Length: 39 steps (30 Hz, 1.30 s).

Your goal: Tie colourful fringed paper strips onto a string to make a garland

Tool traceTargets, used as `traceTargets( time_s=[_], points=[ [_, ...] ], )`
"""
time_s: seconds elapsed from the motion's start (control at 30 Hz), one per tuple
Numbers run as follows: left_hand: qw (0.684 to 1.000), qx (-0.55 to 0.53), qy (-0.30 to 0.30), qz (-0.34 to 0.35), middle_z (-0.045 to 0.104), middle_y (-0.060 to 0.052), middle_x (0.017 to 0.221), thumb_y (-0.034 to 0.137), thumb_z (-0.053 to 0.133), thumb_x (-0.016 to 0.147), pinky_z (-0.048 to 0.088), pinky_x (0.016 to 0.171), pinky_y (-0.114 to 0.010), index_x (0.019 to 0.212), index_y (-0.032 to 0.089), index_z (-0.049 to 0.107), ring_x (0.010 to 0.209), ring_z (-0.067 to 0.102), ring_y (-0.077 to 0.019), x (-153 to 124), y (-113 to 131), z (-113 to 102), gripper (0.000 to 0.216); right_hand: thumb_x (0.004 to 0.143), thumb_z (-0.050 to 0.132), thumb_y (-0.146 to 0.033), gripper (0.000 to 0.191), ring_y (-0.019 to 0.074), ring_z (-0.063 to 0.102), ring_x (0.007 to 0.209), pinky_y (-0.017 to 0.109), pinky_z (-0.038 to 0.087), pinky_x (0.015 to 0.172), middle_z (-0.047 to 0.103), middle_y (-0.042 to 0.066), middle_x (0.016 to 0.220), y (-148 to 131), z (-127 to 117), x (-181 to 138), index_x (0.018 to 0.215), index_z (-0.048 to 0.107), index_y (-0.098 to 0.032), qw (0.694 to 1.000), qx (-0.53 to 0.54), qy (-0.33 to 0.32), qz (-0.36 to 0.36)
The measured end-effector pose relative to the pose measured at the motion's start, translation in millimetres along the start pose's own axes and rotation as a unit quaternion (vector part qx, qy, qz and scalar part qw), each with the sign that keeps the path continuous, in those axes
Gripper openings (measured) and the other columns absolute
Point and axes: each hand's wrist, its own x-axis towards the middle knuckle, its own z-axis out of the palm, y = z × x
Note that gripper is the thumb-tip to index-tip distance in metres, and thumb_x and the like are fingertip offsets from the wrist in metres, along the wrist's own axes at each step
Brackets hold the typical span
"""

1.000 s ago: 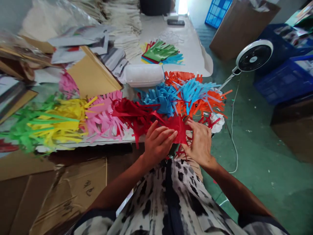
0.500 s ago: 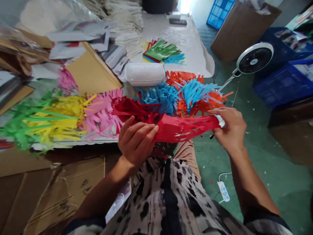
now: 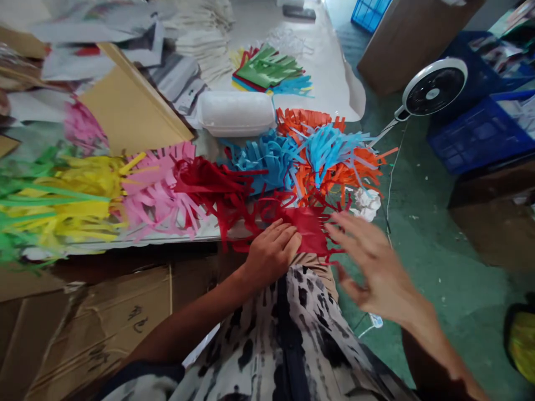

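A red fringed tissue-paper piece lies spread at the table's front edge, with its cut strips fanning out. My left hand rests on its near part, fingers lying flat. To the right of the sheet, my right hand is raised with fingers apart, somewhat blurred and holding nothing. A crumpled white wad sits just beyond the right fingertips. Darker red fringe is heaped to the left of the red piece.
Blue fringe, orange fringe, pink fringe and yellow fringe line the table. Behind them are a white plastic container and a brown envelope. A fan and blue crates stand at right.
The red tissue piece, held stretched between both hands before, now lies spread at the table edge. My right hand has let go and moved nearer and left. The white wad has left it.
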Motion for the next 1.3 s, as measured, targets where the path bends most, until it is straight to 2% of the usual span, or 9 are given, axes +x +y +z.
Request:
traceTargets(
  time_s=[0.07,0.2,0.4,0.5,0.57,0.7,0.93,1.1,1.3],
  points=[
    [1.0,0.005,-0.01,-0.001,0.079,-0.012,0.122,0.011,0.056,0.1,0.057,0.112,-0.045,0.125,0.017,0.071,0.115,0.075,-0.0244,-1.6,-1.7,0.5,0.03,0.098,0.061,-0.03,0.071,0.0325,0.042,0.155,0.058,0.038,0.126,0.045,0.014,0.167,-8.1,31.8,5.9,0.164,0.037,-0.016,0.998,-0.017,-0.049,-0.024],
    [1.0,-0.005,-0.019,0.017,0.079,-0.01,0.122,0.011,0.058,0.099,0.059,0.101,-0.044,0.123,0.017,0.072,0.115,0.073,-0.0259,-8.7,-8.1,-5.8,0.028,0.102,0.055,-0.02,0.048,0.0293,0.06,0.136,0.051,0.046,0.115,0.067,0.012,0.147,3.4,73.5,8.7,0.15,0.057,-0.018,0.998,-0.053,-0.004,-0.017],
    [0.991,-0.089,-0.055,-0.087,0.081,-0.004,0.111,0.023,0.064,0.101,0.054,0.088,-0.04,0.111,0.02,0.075,0.102,0.07,-0.023,-5.9,-20.8,-27.4,0.016,0.105,0.054,-0.026,0.028,0.0277,0.067,0.117,0.046,0.05,0.098,0.075,0.01,0.128,18.7,60.9,13.6,0.128,0.07,-0.022,0.997,0.08,0.005,0.016],
    [0.981,-0.072,-0.075,-0.163,0.08,-0.003,0.1,0.028,0.066,0.101,0.047,0.082,-0.041,0.098,0.022,0.075,0.095,0.067,-0.0233,4.1,-24.4,-31.0,0.011,0.105,0.056,-0.028,0.02,0.0238,0.071,0.103,0.041,0.052,0.092,0.078,0.006,0.111,17.2,56.6,25.8,0.118,0.071,-0.024,0.98,0.174,0.039,0.084],
    [0.977,-0.026,-0.077,-0.197,0.077,-0.003,0.088,0.03,0.065,0.101,0.043,0.079,-0.042,0.086,0.021,0.071,0.091,0.065,-0.0245,10.8,-25.3,-29.7,0.019,0.106,0.056,-0.034,0.018,0.0216,0.071,0.089,0.036,0.052,0.081,0.077,0.004,0.097,15.5,58.1,34.0,0.106,0.07,-0.023,0.968,0.199,0.051,0.146],
    [0.969,0.042,-0.08,-0.231,0.072,-0.005,0.086,0.034,0.069,0.098,0.039,0.076,-0.043,0.082,0.021,0.068,0.089,0.061,-0.0269,18.1,-26.0,-23.7,0.02,0.106,0.054,-0.043,0.028,0.0201,0.063,0.073,0.032,0.044,0.069,0.068,0.001,0.078,12.4,64.7,44.0,0.09,0.064,-0.022,0.968,0.129,0.054,0.21],
    [0.963,-0.012,-0.062,-0.263,0.07,-0.006,0.109,0.035,0.08,0.091,0.041,0.084,-0.043,0.087,0.022,0.073,0.098,0.062,-0.0265,10.5,-30.6,-19.4,0.015,0.106,0.052,-0.034,0.027,0.0225,0.06,0.082,0.036,0.043,0.077,0.067,0.005,0.084,6.3,72.3,47.7,0.083,0.059,-0.023,0.977,0.047,0.069,0.196],
    [0.96,-0.017,-0.058,-0.272,0.069,-0.006,0.107,0.034,0.08,0.09,0.041,0.084,-0.043,0.087,0.022,0.073,0.096,0.061,-0.0265,10.3,-29.9,-20.0,0.013,0.102,0.057,-0.035,0.022,0.0244,0.057,0.081,0.038,0.043,0.077,0.065,0.006,0.083,5.3,79.1,49.8,0.085,0.062,-0.023,0.974,-0.019,0.085,0.207],
    [0.959,-0.005,-0.065,-0.277,0.069,-0.006,0.102,0.03,0.074,0.092,0.041,0.082,-0.043,0.082,0.022,0.071,0.092,0.06,-0.0264,15.1,-28.8,-20.8,0.013,0.101,0.058,-0.034,0.02,0.0244,0.057,0.08,0.039,0.044,0.078,0.066,0.006,0.082,6.5,81.7,51.1,0.084,0.063,-0.023,0.975,-0.015,0.088,0.205]
  ],
)
